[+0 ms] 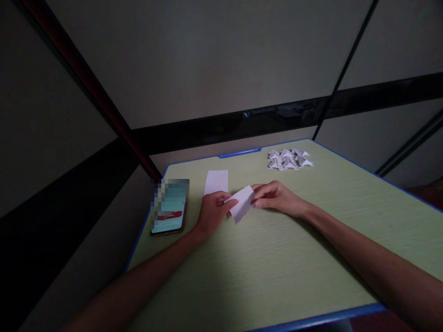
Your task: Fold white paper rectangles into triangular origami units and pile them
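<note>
From here I see the left hand (212, 213) pinching a small white paper (242, 204) between thumb and fingers, the right hand (278, 198) loosely curled at its right edge, and another white sheet (217, 180) just beyond the left.

the left forearm (148, 279) is slanting up and inward from the lower left, and the left wrist (198, 233) is leading into the left grip (211, 212). there, the left thumb (232, 203) is reaching rightward in a pinch while the left fingers (221, 195) are curling beyond it. the right forearm (363, 256) is stretching in from the lower right. the right grip (282, 198) is pointing leftward, its right fingers (266, 188) bending above the right thumb (265, 203); how firmly they are closing is hard to tell. both grips are facing each other, close together but apart.
</note>
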A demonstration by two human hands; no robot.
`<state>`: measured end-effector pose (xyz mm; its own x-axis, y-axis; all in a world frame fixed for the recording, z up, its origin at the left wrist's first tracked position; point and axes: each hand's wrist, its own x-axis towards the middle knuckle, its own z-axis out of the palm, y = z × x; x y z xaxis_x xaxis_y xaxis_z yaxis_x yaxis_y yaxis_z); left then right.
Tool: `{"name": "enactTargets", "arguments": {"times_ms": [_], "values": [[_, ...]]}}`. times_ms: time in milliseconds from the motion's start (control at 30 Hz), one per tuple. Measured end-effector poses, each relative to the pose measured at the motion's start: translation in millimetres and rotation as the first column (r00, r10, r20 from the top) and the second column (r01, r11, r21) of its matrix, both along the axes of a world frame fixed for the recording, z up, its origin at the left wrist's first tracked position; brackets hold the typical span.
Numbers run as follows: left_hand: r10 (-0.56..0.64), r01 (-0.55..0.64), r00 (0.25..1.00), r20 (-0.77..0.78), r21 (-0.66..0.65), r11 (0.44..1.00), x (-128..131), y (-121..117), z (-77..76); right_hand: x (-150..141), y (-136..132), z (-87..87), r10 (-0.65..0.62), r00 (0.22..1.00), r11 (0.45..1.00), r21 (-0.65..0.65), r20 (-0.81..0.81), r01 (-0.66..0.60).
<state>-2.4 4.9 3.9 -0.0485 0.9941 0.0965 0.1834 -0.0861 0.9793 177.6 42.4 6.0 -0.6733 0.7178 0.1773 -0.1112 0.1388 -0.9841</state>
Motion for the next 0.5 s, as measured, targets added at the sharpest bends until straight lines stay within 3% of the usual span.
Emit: {"name": "enactTargets", "arguments": {"times_ms": [100, 200, 333, 433, 500], "values": [[0.08, -0.081, 0.997, 0.022, 0.052, 0.995, -1.2, 0.7, 0.7, -0.5, -1.5, -0.6, -0.05, 0.999, 0.998, -0.036, -0.021, 0.05], [0.09, -0.092, 0.995, 0.037, 0.067, 0.993, -2.1, 0.3, 1.5, -4.7, -4.4, 0.0, -0.177, 0.984, 0.983, -0.038, 0.012, 0.178], [0.014, -0.018, 0.998, 0.064, 0.059, 0.998, -0.5, -2.3, 2.0, -14.9, -10.7, 2.1, -0.327, 0.937, 0.944, -0.008, 0.126, 0.33], [-0.09, 0.093, 0.983, 0.16, -0.009, 0.996, 2.3, -4.3, 0.6, -22.0, -15.7, 3.4, -0.468, 0.881, 0.884, 0.027, 0.064, 0.467], [-0.097, 0.105, 0.977, 0.192, -0.03, 0.994, 3.2, -4.8, -1.3, -25.2, -18.6, 3.3, -0.525, 0.85, 0.851, 0.057, 0.039, 0.523]]}}
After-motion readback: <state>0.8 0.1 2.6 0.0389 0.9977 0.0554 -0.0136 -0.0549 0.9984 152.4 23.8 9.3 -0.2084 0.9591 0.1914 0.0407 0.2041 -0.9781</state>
